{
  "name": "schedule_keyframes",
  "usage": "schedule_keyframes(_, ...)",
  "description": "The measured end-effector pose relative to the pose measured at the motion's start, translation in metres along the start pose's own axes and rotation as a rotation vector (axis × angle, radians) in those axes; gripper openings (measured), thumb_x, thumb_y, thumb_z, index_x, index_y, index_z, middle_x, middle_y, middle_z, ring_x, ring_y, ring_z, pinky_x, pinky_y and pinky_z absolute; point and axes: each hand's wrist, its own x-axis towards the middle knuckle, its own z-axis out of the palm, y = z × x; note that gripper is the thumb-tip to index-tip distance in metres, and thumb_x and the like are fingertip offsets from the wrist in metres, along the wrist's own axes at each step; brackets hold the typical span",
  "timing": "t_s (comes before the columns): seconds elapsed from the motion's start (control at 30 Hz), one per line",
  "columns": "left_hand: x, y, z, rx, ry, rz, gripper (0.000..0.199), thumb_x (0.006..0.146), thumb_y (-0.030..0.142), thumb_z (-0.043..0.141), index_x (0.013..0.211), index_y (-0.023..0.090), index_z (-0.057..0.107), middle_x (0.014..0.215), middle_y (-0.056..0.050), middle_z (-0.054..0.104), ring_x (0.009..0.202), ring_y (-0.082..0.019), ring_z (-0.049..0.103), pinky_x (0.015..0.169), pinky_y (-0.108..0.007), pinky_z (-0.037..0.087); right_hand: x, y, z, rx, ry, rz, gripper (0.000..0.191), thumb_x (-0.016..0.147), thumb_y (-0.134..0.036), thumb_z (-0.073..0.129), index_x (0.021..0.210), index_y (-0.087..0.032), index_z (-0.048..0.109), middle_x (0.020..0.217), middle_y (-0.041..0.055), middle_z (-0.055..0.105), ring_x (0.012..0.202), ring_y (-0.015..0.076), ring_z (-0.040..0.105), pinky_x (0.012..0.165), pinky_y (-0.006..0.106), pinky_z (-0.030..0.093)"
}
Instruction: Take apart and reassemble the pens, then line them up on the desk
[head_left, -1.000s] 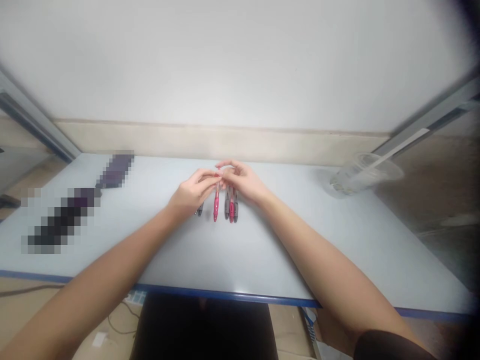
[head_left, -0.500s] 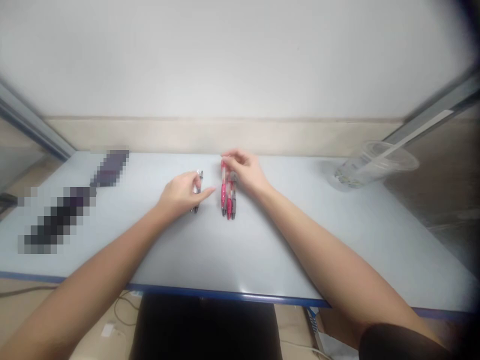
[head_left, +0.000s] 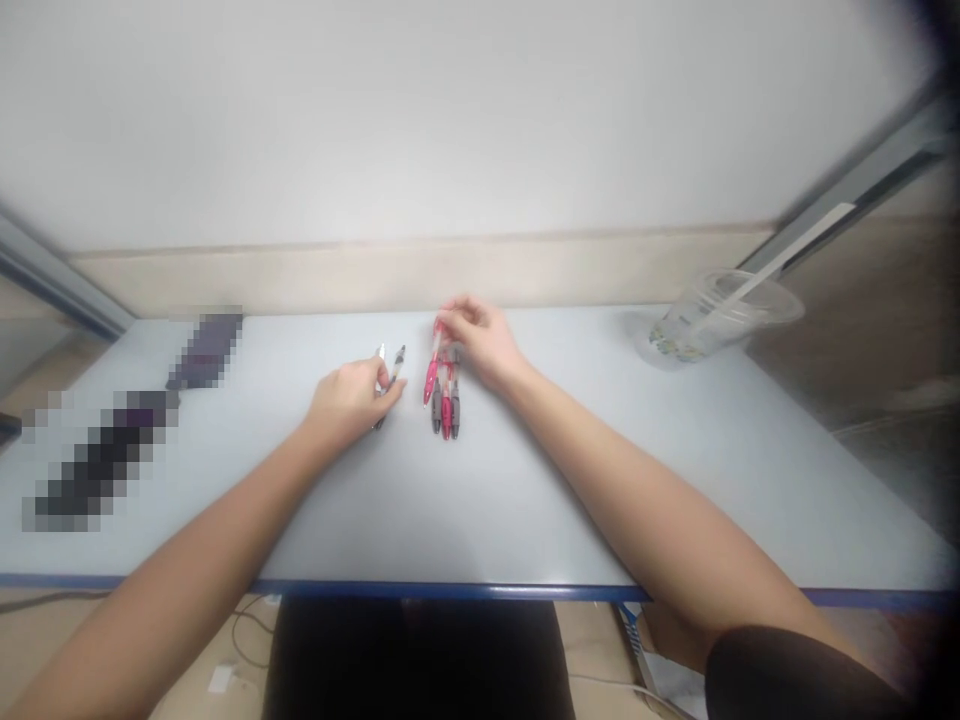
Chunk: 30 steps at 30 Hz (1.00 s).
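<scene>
My left hand point(head_left: 349, 402) lies over dark pens near the middle of the white table point(head_left: 525, 500). Two pen tips, one silver point(head_left: 380, 352) and one dark point(head_left: 397, 362), stick out past its fingers in a splayed V, and their lower parts are hidden. My right hand point(head_left: 480, 340) pinches the top of a red pen point(head_left: 431, 375), which tilts away from the others. Just below that hand stand a pink-and-grey pen point(head_left: 446, 415) and grey pens point(head_left: 436, 410), close together.
A clear plastic cup point(head_left: 720, 315) with a straw lies on its side at the table's far right. Two pixelated dark objects point(head_left: 204, 350) sit at the left. A blue table edge point(head_left: 450, 590) runs along the near side, with a dark seat point(head_left: 416, 660) below.
The red pen now tilts out from the group in my right hand. My left hand has shifted left, and two splayed pens show at its fingertips instead of one.
</scene>
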Motion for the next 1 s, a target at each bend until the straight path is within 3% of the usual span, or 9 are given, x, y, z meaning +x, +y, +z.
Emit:
schedule_keyframes(0.17, 0.002, -0.003, 0.001, -0.033, -0.012, -0.036, 0.029, 0.094, 0.047, 0.06, 0.076, 0.024, 0.055, 0.059, 0.001, 0.058, 0.059, -0.02, 0.052, 0.062, -0.031, 0.034, 0.0, 0.001, -0.004, 0.0, -0.005, -0.037, 0.026, 0.079, -0.033, 0.079, 0.097, -0.024, 0.063, 0.067, -0.006, 0.062, 0.061, 0.0133, 0.059, 0.065, 0.028, 0.05)
schedule_keyframes(0.3, 0.005, -0.011, 0.001, -0.37, 0.118, 0.065, 0.034, 0.09, 0.047, 0.063, 0.07, 0.021, 0.055, 0.064, 0.0, 0.058, 0.06, -0.016, 0.051, 0.063, -0.03, 0.036, 0.004, 0.001, -0.01, 0.004, -0.003, -0.04, 0.021, 0.078, -0.033, 0.08, 0.086, -0.021, 0.064, 0.072, -0.0031, 0.064, 0.065, 0.0117, 0.059, 0.068, 0.028, 0.051)
schedule_keyframes(0.4, 0.007, -0.014, -0.002, -0.623, 0.193, 0.091, 0.036, 0.087, 0.05, 0.067, 0.069, 0.019, 0.059, 0.063, 0.0, 0.055, 0.06, -0.014, 0.049, 0.062, -0.029, 0.037, 0.006, -0.002, -0.014, 0.014, 0.015, -0.035, 0.021, 0.079, -0.033, 0.079, 0.091, -0.021, 0.066, 0.075, -0.0023, 0.066, 0.068, 0.0123, 0.06, 0.072, 0.029, 0.052)
schedule_keyframes(0.53, 0.01, -0.013, -0.005, -0.857, 0.143, 0.024, 0.038, 0.079, 0.052, 0.076, 0.069, 0.017, 0.065, 0.063, -0.002, 0.06, 0.057, -0.013, 0.05, 0.058, -0.028, 0.041, 0.003, -0.004, -0.014, -0.001, 0.004, -0.043, 0.021, 0.078, -0.034, 0.079, 0.089, -0.02, 0.065, 0.073, -0.0025, 0.066, 0.068, 0.0128, 0.06, 0.072, 0.03, 0.052)
schedule_keyframes(0.67, 0.012, -0.01, -0.006, -0.994, 0.065, -0.031, 0.032, 0.073, 0.044, 0.082, 0.071, 0.016, 0.067, 0.067, -0.005, 0.068, 0.054, -0.011, 0.051, 0.057, -0.028, 0.045, -0.001, -0.002, -0.011, -0.006, -0.024, -0.044, 0.027, 0.079, -0.035, 0.078, 0.099, -0.022, 0.065, 0.069, -0.0052, 0.063, 0.064, 0.0133, 0.059, 0.07, 0.03, 0.05)
schedule_keyframes(0.83, 0.006, -0.003, -0.01, -1.098, 0.08, -0.075, 0.035, 0.069, 0.025, 0.083, 0.1, 0.013, 0.07, 0.078, -0.005, 0.077, 0.055, -0.01, 0.056, 0.059, -0.027, 0.05, -0.007, -0.005, -0.007, -0.013, -0.048, -0.033, 0.024, 0.079, -0.037, 0.079, 0.089, -0.021, 0.064, 0.076, -0.0019, 0.064, 0.067, 0.0128, 0.058, 0.069, 0.03, 0.048)
schedule_keyframes(0.93, 0.005, 0.0, -0.01, -1.132, 0.061, -0.106, 0.055, 0.073, 0.021, 0.083, 0.124, 0.009, 0.064, 0.078, -0.004, 0.078, 0.055, -0.011, 0.059, 0.062, -0.028, 0.054, -0.01, -0.008, -0.004, -0.005, -0.058, -0.028, 0.028, 0.078, -0.04, 0.079, 0.092, -0.021, 0.065, 0.076, -0.0021, 0.064, 0.067, 0.0136, 0.057, 0.068, 0.03, 0.048)
schedule_keyframes(1.0, 0.006, 0.0, -0.008, -1.162, 0.056, -0.121, 0.081, 0.076, 0.02, 0.082, 0.149, 0.007, 0.048, 0.078, -0.003, 0.079, 0.054, -0.011, 0.06, 0.061, -0.028, 0.056, -0.013, -0.01, -0.003, -0.025, -0.089, -0.022, 0.029, 0.077, -0.042, 0.079, 0.092, -0.021, 0.066, 0.075, -0.0025, 0.063, 0.066, 0.0137, 0.057, 0.067, 0.031, 0.049)
